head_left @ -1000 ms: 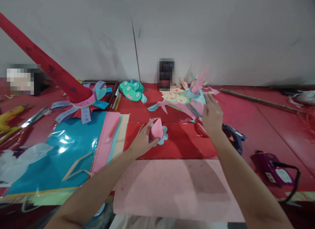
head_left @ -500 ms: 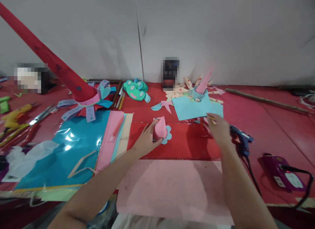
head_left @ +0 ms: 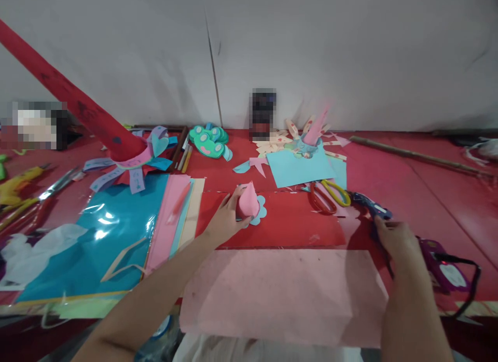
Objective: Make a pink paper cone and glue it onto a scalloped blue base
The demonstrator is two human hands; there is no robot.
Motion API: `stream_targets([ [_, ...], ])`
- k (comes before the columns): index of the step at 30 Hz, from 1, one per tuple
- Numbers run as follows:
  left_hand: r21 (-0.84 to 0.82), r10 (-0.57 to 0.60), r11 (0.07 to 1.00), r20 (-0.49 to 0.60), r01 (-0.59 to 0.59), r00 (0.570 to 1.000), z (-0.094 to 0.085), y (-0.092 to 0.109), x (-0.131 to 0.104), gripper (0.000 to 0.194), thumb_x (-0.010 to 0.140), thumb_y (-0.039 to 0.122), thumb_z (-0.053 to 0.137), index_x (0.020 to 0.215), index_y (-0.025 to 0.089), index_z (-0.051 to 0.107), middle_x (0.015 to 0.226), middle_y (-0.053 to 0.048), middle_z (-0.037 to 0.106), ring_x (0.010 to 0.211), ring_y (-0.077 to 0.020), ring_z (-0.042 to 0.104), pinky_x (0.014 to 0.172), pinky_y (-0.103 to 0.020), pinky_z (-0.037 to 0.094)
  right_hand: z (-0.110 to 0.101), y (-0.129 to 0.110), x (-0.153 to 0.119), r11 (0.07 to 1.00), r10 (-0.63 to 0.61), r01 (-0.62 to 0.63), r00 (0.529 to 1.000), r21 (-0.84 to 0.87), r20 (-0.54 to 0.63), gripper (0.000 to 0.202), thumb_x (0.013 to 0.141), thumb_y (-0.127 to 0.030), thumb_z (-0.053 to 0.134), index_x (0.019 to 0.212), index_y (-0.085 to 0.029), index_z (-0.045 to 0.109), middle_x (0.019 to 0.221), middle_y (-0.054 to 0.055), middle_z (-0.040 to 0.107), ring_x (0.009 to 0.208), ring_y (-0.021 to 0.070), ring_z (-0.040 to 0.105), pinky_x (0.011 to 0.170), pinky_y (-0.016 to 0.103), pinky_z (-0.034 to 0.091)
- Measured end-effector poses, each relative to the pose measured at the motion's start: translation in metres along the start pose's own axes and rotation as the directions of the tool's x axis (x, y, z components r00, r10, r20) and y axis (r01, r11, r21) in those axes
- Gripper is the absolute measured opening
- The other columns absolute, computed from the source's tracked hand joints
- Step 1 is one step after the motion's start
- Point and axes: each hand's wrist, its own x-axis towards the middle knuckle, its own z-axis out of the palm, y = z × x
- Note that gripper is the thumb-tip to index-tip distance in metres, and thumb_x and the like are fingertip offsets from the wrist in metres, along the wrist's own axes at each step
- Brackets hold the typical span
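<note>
A small pink paper cone (head_left: 249,200) stands on a light-blue scalloped paper base (head_left: 262,210) over the red sheet. My left hand (head_left: 227,217) is closed round the cone's left side, thumb low at the front and fingers behind. On the right, my right hand (head_left: 400,240) grips the handle of a dark blue glue gun (head_left: 371,205), covering most of that handle. Scissors with one red and one yellow handle (head_left: 337,192) lie between the two hands, their blades partly hidden among paper scraps.
A purple power strip (head_left: 447,274) with a black cord sits right of my right hand. Light-blue sheets (head_left: 298,170) lie behind the scissors. A tall red cone (head_left: 97,126) leans at left beside plastic-wrapped blue paper (head_left: 116,222). A pink sheet (head_left: 280,294) lies nearest me.
My right hand has moved from the scissors rightward and nearer to me, onto the glue gun. The scissors now lie free on the table. My left hand stays on the cone.
</note>
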Motion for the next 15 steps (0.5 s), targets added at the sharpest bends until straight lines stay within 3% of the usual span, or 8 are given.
stream_targets([
  [1,-0.007,0.004,1.0,-0.006,-0.004,1.0,0.0,-0.001,0.0,0.078,0.077,0.033,0.064,0.144,0.025,0.024,0.148,-0.01,0.04,0.137,-0.0298,0.037,0.11,-0.046,0.037,-0.002,-0.006,-0.003,0.998,0.06,-0.061,0.996,0.01,0.058,0.038,0.085,-0.042,0.044,0.083,-0.013,0.068,0.063,0.014,0.061,0.066,0.0314,0.062,0.056,0.036,0.041],
  [5,-0.018,0.042,0.999,-0.033,-0.042,0.999,0.002,-0.004,0.001,0.082,0.077,0.034,0.064,0.145,0.025,0.02,0.147,-0.011,0.042,0.135,-0.0294,0.04,0.109,-0.047,0.038,-0.01,-0.024,-0.012,0.998,0.055,-0.057,0.987,0.006,0.149,0.044,0.088,-0.039,0.038,0.102,-0.005,0.063,0.087,0.023,0.066,0.087,0.0347,0.064,0.066,0.037,0.043],
  [10,0.002,0.034,0.999,-0.035,-0.034,0.999,0.003,-0.004,0.002,0.082,0.076,0.034,0.064,0.145,0.025,0.02,0.146,-0.011,0.042,0.134,-0.0296,0.041,0.109,-0.046,0.038,-0.011,-0.027,-0.017,1.0,0.014,-0.011,0.992,-0.026,0.127,0.053,0.089,-0.044,0.038,0.114,-0.001,0.056,0.107,0.032,0.062,0.1,0.0393,0.061,0.077,0.043,0.044],
  [15,0.017,0.017,1.0,-0.013,-0.017,1.0,0.002,-0.002,0.001,0.079,0.076,0.034,0.064,0.143,0.025,0.023,0.146,-0.01,0.042,0.136,-0.0303,0.039,0.108,-0.047,0.039,-0.008,-0.026,-0.017,0.995,0.081,-0.083,0.996,0.05,0.04,0.05,0.088,-0.037,0.036,0.114,0.002,0.055,0.104,0.033,0.061,0.096,0.0403,0.061,0.077,0.045,0.045],
])
